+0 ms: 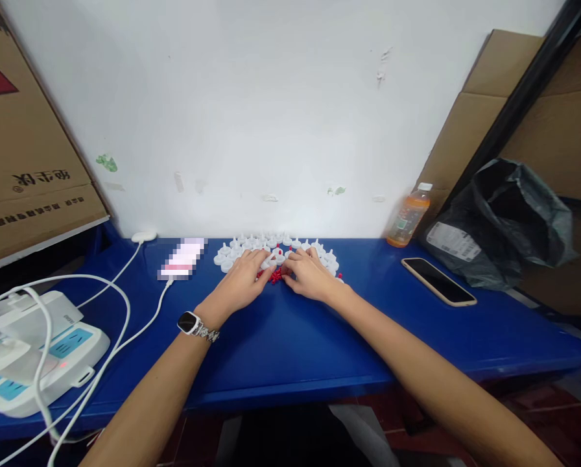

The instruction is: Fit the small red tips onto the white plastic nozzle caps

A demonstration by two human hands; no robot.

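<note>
Many white plastic nozzle caps [247,244], round with a pointed spout, stand close together on the blue table against the wall. A small pile of red tips [275,277] lies in front of them, between my hands; a few caps carry red on top. My left hand [242,279], with a watch on its wrist, is closed with thumb and fingers around a white cap [269,262] at the pile's edge. Fingers curled, my right hand [310,274] is at the right side of the red tips. Whatever its fingertips pinch is too small to make out.
A white power strip [89,353] with looping cables fills the table's left side. Behind it lies a charging phone [182,258]. To the right are an orange drink bottle [408,217], another phone [439,281] and a grey plastic bag [495,224]. Cardboard stands at both sides.
</note>
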